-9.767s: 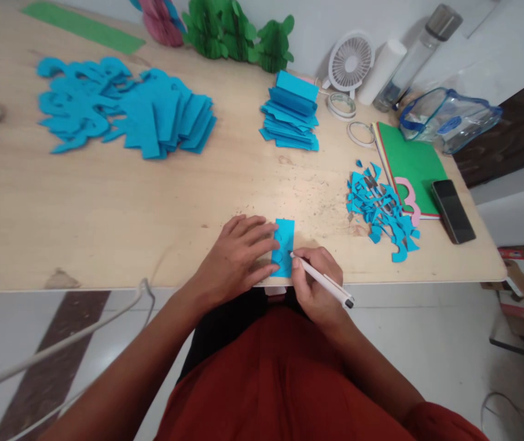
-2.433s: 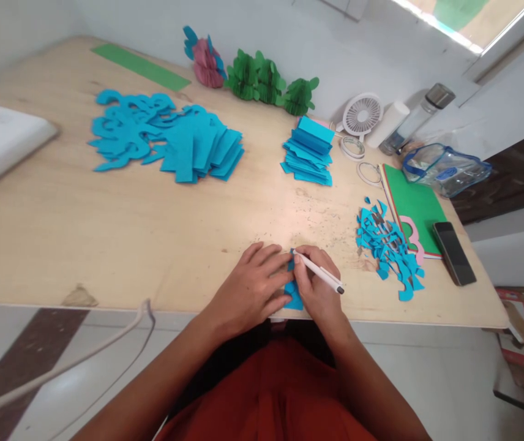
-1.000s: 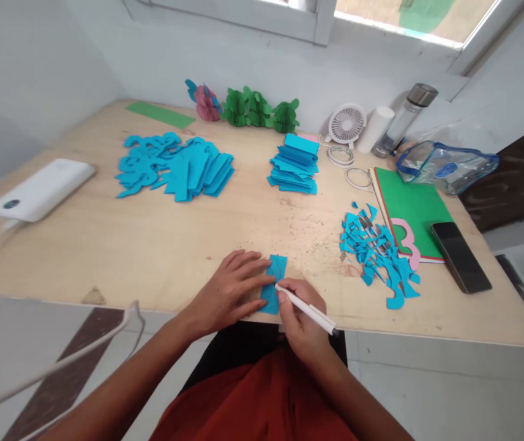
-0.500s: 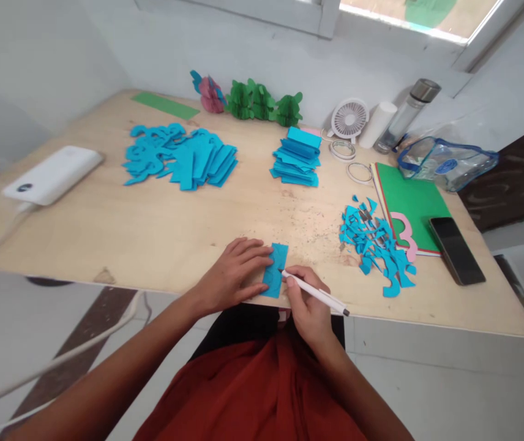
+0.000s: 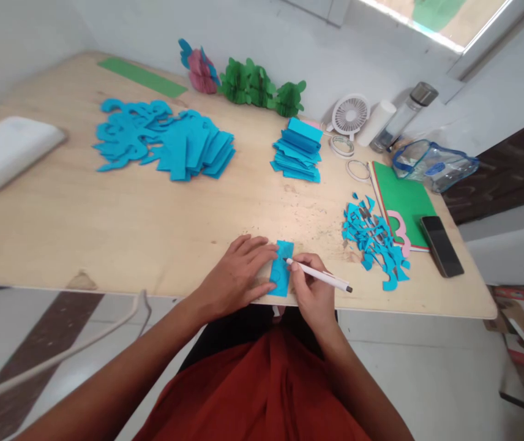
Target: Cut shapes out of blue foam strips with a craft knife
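Observation:
A small blue paper strip (image 5: pixel 282 275) lies near the table's front edge, with faint drawn curves on it. My left hand (image 5: pixel 239 275) rests flat at its left side, fingers spread and the fingertips pressing on the paper. In my right hand (image 5: pixel 313 294) is a white pen (image 5: pixel 324 277) with a dark end cap, gripped between thumb and fingers. The pen's tip touches the upper part of the strip.
Blue cut shapes (image 5: pixel 128 131) and folded blue strips (image 5: pixel 193 147) lie at left; another blue stack (image 5: pixel 296 150) stands centre back. Blue scraps (image 5: pixel 372 236), a green sheet (image 5: pixel 404 202) and a phone (image 5: pixel 442 245) are at right. A fan (image 5: pixel 350 114) and power bank (image 5: pixel 11 150) stand farther out.
The pen tip has moved up along the blue strip, from about its middle to its upper part. My left hand still holds the strip down. The camera view has tilted and shifted slightly.

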The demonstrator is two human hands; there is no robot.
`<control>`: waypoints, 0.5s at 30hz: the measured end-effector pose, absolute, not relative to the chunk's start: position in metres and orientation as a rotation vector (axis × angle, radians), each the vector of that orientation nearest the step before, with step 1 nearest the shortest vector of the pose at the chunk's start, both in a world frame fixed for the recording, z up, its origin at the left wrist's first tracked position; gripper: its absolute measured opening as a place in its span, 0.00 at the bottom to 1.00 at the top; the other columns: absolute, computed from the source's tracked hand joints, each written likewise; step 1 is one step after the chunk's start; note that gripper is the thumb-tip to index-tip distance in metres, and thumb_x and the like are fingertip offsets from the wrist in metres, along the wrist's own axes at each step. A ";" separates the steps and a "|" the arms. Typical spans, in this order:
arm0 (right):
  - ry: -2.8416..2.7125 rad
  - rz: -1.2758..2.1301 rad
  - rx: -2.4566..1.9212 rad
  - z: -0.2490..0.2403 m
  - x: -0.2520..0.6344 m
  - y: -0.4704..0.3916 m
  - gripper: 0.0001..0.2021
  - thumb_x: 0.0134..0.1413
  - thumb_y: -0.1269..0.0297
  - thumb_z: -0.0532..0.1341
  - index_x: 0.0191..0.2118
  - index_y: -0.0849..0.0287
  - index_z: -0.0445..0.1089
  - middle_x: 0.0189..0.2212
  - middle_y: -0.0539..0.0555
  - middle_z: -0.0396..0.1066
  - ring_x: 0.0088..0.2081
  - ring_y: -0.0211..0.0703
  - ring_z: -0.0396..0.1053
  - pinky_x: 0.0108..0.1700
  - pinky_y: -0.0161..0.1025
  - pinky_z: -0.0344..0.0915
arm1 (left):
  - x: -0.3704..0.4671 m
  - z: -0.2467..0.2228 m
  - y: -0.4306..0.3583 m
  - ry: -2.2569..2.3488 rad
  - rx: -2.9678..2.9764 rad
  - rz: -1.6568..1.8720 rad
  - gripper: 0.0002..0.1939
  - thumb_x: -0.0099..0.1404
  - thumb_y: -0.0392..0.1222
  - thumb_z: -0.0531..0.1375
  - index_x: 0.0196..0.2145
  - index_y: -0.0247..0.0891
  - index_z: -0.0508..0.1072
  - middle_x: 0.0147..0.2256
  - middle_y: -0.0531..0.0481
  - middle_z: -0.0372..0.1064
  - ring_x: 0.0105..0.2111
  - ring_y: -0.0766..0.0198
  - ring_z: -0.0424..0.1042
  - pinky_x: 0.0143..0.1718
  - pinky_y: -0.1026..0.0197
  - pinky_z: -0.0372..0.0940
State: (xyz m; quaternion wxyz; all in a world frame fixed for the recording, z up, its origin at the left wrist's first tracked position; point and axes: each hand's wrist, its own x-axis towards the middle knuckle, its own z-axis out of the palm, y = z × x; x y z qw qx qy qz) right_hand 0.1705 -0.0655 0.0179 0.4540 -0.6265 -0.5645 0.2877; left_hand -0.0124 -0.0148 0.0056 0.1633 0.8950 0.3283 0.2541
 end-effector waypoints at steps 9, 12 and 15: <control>-1.452 0.681 -1.586 0.015 0.165 -0.054 0.07 0.61 0.61 0.56 0.37 0.56 0.70 0.30 0.50 0.74 0.29 0.39 0.70 0.31 0.35 0.66 | -0.013 0.006 -0.014 0.916 2.533 0.717 0.18 0.65 0.43 0.59 0.52 0.39 0.69 0.54 0.42 0.70 0.58 0.49 0.63 0.62 0.42 0.53; -1.488 0.637 -1.602 0.017 0.165 -0.058 0.07 0.62 0.62 0.56 0.39 0.56 0.70 0.30 0.51 0.75 0.29 0.39 0.71 0.31 0.35 0.66 | -0.013 0.004 -0.014 0.917 2.549 0.717 0.18 0.66 0.44 0.59 0.52 0.37 0.68 0.54 0.42 0.70 0.58 0.48 0.62 0.62 0.42 0.53; -1.588 0.552 -1.619 0.021 0.165 -0.061 0.08 0.63 0.62 0.55 0.40 0.56 0.71 0.31 0.52 0.76 0.32 0.41 0.73 0.35 0.37 0.67 | -0.013 0.003 -0.014 0.916 2.554 0.716 0.18 0.66 0.44 0.58 0.52 0.36 0.68 0.55 0.41 0.70 0.58 0.48 0.62 0.62 0.41 0.53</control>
